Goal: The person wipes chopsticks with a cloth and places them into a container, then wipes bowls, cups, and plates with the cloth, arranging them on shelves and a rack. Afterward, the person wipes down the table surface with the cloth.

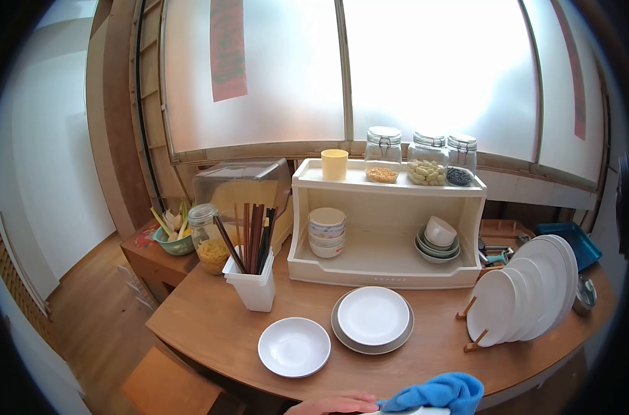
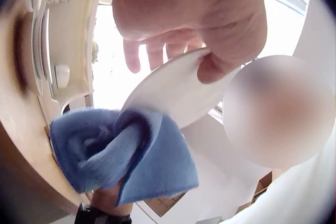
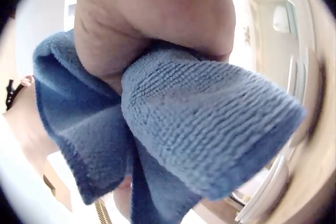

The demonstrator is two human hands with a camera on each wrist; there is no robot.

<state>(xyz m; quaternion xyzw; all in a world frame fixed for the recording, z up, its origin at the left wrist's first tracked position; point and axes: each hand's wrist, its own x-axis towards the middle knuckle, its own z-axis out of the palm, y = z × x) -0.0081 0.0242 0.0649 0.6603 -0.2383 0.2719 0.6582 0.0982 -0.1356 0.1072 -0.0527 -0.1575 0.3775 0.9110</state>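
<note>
My left hand grips a white plate at its rim, thumb on one face and fingers behind the other. Bunched in my right hand is a blue cloth, which overlaps the plate's far edge in the left wrist view. In the head view, the left fingers and the blue cloth show at the bottom, by the table's front edge; the rest of both hands is out of frame there. Folds of cloth hide most of the right fingers.
A white bowl-like dish and two stacked plates lie on the wooden table. Several white plates stand in a wooden rack at right. Behind are a cream shelf with bowls and jars, and a white chopstick holder.
</note>
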